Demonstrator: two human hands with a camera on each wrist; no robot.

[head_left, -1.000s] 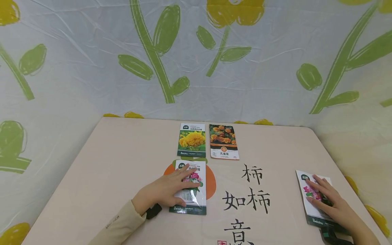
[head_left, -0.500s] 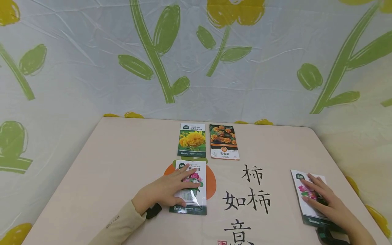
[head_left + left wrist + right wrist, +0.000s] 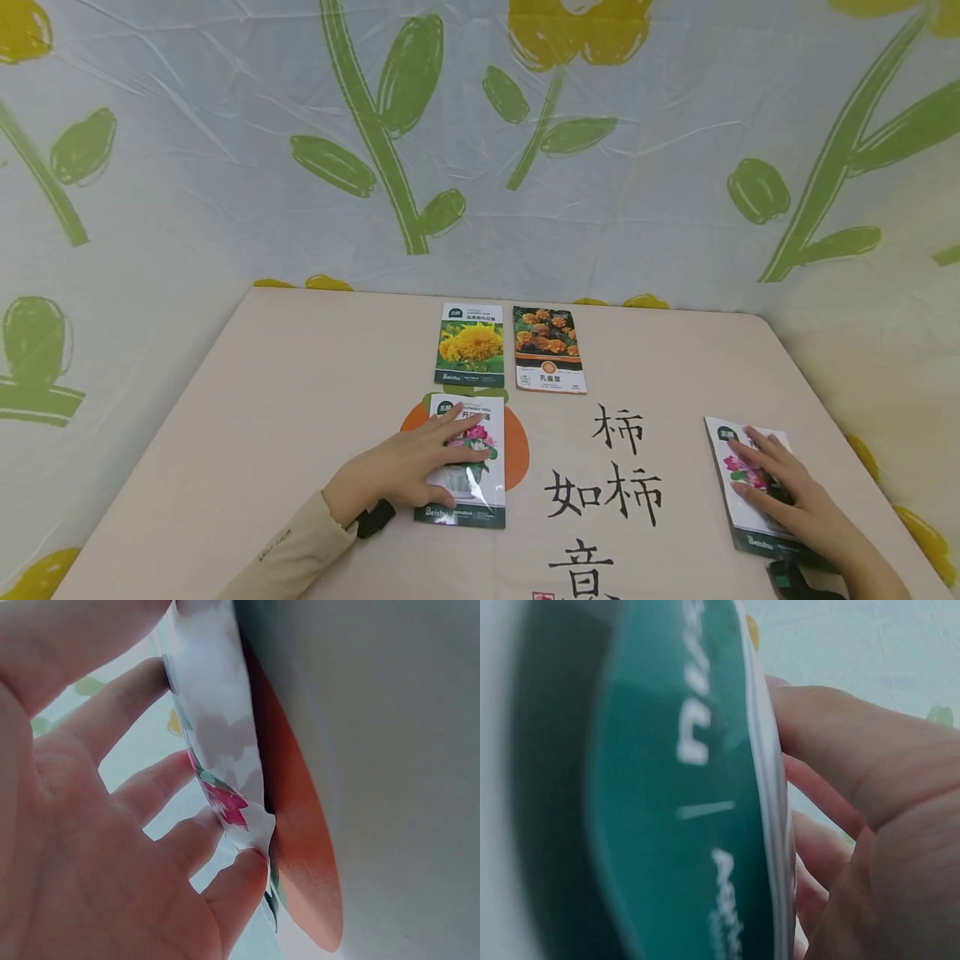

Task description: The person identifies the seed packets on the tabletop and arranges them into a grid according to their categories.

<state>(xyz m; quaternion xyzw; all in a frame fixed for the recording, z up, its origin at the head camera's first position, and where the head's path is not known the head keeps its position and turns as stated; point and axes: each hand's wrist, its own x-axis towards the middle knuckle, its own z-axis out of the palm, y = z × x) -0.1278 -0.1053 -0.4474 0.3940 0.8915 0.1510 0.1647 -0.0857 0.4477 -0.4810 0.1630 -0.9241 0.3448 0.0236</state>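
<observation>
In the head view my left hand (image 3: 408,458) rests with spread fingers on a seed packet (image 3: 487,492) printed with pink flowers and a dark green base band. The left wrist view shows the fingertips touching that packet (image 3: 217,697) along its face. My right hand (image 3: 798,500) lies on a similar pink-flowered seed packet (image 3: 750,508) at the right of the table. In the right wrist view, layered edges beneath that hand suggest a stack of packets (image 3: 769,787); how many I cannot tell. Thumb and fingers touch its top.
A yellow-flowered seed packet (image 3: 470,343) and an orange marigold packet (image 3: 549,350) lie side by side toward the back. The pink tablecloth (image 3: 300,375) bears an orange persimmon print (image 3: 517,446) and black characters (image 3: 603,492). A flower-patterned sheet (image 3: 600,225) hangs behind.
My right hand has slid leftward across the table, and the packets under it have moved along. My left hand and its packet have stayed in place.
</observation>
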